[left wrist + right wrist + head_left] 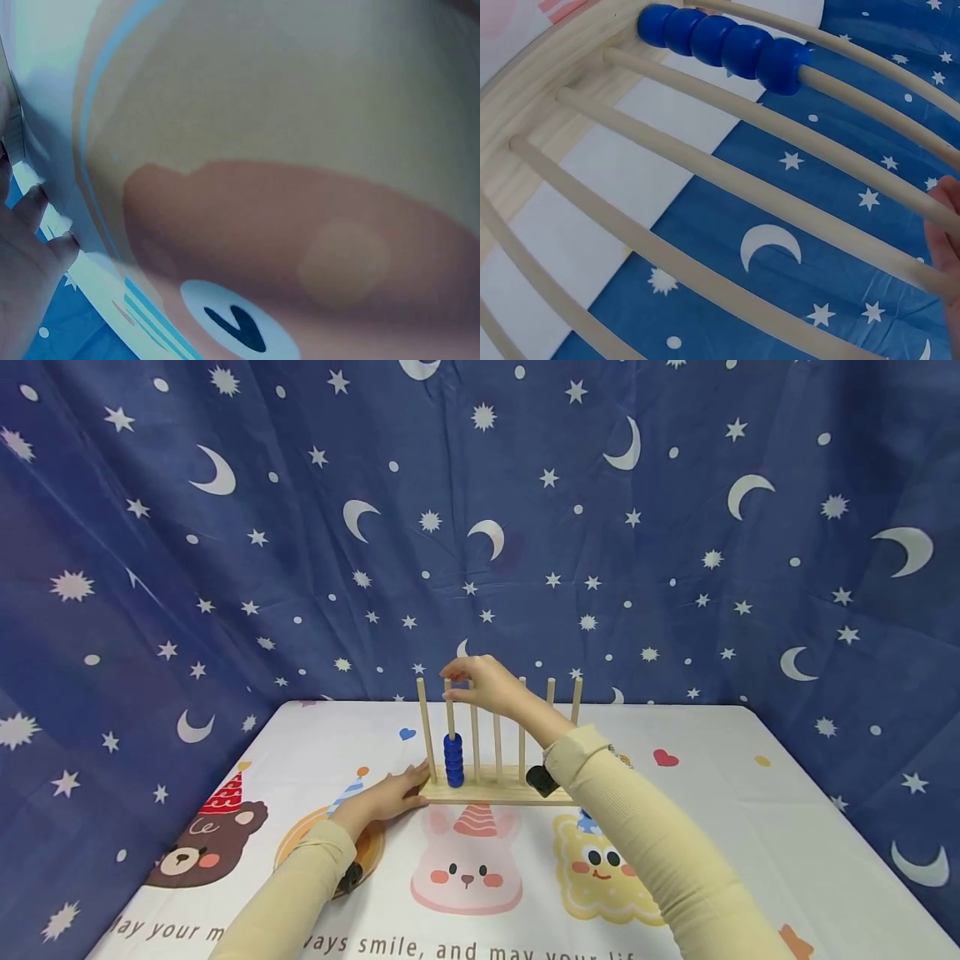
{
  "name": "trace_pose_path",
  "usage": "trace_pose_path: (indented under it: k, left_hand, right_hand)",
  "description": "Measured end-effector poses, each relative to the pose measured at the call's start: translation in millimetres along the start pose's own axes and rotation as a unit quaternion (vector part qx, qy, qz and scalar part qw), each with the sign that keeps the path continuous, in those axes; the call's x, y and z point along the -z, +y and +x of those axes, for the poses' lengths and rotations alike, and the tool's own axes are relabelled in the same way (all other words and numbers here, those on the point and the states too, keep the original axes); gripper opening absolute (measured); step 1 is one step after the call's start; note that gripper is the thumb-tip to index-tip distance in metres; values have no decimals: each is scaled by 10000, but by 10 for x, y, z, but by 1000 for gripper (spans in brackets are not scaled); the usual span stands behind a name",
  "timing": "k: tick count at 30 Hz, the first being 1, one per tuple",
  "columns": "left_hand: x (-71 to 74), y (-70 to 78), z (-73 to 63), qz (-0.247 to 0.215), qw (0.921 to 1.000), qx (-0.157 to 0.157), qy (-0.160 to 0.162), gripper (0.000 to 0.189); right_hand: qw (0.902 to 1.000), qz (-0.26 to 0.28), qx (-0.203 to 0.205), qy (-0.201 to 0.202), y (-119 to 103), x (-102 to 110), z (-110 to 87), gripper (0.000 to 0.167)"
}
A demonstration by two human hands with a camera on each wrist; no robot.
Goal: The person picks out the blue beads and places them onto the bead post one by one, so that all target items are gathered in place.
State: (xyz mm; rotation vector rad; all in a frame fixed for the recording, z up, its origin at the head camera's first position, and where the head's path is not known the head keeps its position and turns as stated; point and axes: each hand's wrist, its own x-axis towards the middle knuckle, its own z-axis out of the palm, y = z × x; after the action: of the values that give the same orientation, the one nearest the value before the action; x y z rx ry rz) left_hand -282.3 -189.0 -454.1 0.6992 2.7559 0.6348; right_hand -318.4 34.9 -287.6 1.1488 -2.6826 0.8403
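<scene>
A wooden bead rack stands on the table, its base (495, 795) carrying a row of upright pegs. Several blue beads (453, 760) are stacked at the bottom of the second peg from the left; the right wrist view shows the same blue beads (711, 41) touching one another. My right hand (483, 685) is at the top of that peg, thumb and fingers curved on either side of its tip, and no bead shows between them. My left hand (390, 795) lies flat with spread fingers, fingertips at the base's left end. Part of the left hand (30, 262) shows in the left wrist view.
The white tablecloth (705, 827) has printed animals and lettering. Behind it hangs a dark blue curtain (420, 560) with moons and stars. My right forearm (652, 843) crosses in front of the rack's right end, hiding part of it.
</scene>
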Motion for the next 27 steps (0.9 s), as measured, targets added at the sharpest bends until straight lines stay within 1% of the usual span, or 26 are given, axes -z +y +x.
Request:
trace_pose_path:
  k: [3, 5, 9, 13, 18, 24, 27]
  left_hand:
    - [-4, -10, -6, -36, 10000, 1, -4, 62]
    - [-3, -19, -6, -52, 10000, -4, 7, 62]
    - [-3, -37, -8, -90, 10000, -16, 15, 62]
    - [0, -44, -12, -98, 10000, 11, 17, 64]
    - [6, -48, -14, -76, 9999, 26, 69, 63]
    - [-4, -25, -23, -70, 10000, -15, -6, 61]
    - [1, -11, -18, -31, 10000, -21, 19, 62]
  right_hand:
    - [9997, 122, 174, 111, 15, 10, -26, 32]
    - [9990, 300, 286, 163, 29, 30, -43, 28]
    - [9974, 551, 436, 170, 65, 77, -75, 26]
    - [9960, 708, 495, 245, 105, 135, -119, 27]
    - [9925, 947, 598, 491, 146, 223, -187, 27]
    - [9896, 1104, 597, 703, 168, 325, -330, 28]
    - [9874, 1164, 617, 879, 161, 392, -405, 28]
